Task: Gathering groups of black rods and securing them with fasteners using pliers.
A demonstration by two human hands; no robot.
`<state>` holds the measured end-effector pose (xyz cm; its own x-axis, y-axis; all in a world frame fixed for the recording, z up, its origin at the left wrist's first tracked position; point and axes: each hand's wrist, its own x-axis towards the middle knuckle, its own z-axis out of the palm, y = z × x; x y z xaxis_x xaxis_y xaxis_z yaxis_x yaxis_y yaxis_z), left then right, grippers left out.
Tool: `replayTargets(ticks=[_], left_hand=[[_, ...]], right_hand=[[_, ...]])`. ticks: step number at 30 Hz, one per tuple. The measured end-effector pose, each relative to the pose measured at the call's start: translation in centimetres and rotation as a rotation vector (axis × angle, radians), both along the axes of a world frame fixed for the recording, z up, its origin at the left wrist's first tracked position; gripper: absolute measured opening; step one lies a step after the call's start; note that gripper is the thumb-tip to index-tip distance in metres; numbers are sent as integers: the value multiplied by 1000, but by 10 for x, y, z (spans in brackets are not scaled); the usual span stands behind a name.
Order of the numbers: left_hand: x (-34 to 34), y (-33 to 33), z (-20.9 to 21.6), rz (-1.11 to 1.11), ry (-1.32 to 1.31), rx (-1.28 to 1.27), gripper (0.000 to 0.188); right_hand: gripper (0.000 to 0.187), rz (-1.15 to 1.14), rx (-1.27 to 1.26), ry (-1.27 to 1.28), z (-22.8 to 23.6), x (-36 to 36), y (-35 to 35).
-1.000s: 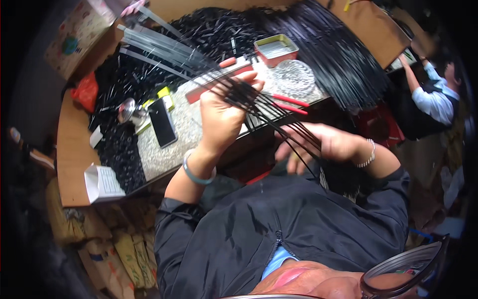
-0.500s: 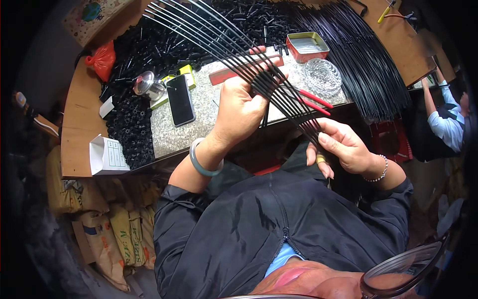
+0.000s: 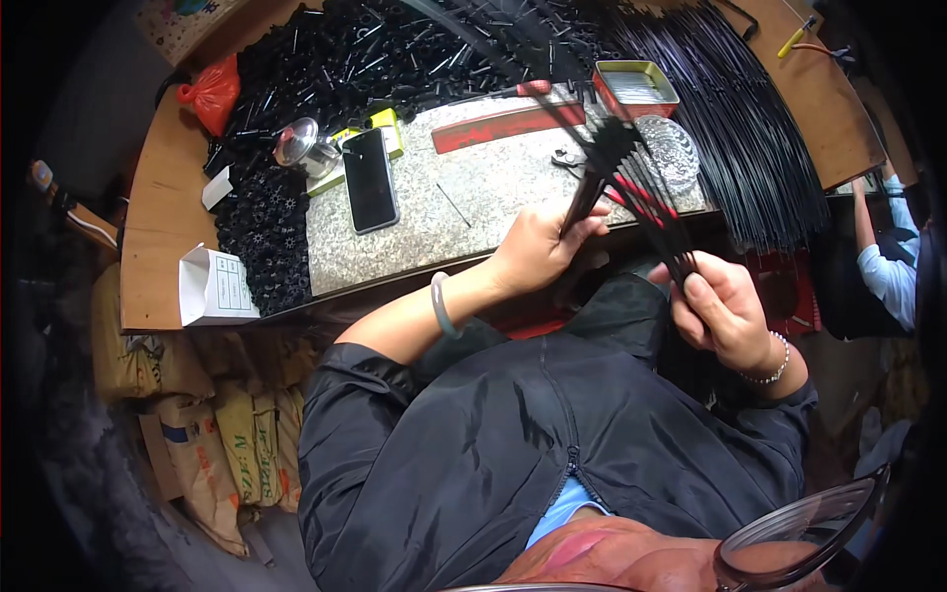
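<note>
My right hand is closed on the gathered lower ends of thin black umbrella ribs. The ribs meet a dark hub, and their far ends, beyond it, are smeared by motion. My left hand is closed around a short dark shaft that reaches up toward the hub. Whether the shaft is fixed to the hub I cannot tell. Behind the ribs, partly hidden, lies a red-handled hand tool at the slab's front edge.
On the speckled stone slab are a phone, a red bar and a thin needle-like piece. A red tin, glass dish and many black rods stand right. Small black parts are heaped behind.
My left hand has moved down and right, from the ribs near the hub to the short shaft. The rib frame has swung right. My right hand has shifted slightly right.
</note>
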<state>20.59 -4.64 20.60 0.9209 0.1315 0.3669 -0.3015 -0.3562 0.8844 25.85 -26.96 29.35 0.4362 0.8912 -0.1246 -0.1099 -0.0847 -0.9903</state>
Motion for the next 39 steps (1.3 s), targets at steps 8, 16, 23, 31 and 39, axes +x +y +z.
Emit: replayTargets(ticks=[8,16,23,31,39], left_hand=[[101,153,-23,241,-541,1151,31],[45,135,9,65,203,1493,86],[13,63,-39,-151,-89,614,21],[-7,55,-79,-245,-84,923,50],[-9,46,-71,-129,17,1152,67]], right_hand=[[20,-101,80,-464,-116,-15,38],[18,-288,194,-583,-211,1,80],[20,-215,86,-614,-238,4,81],[19,-35,-164,-740,-158,27,45],[13,-351,-315,-1476,-92,199,81]])
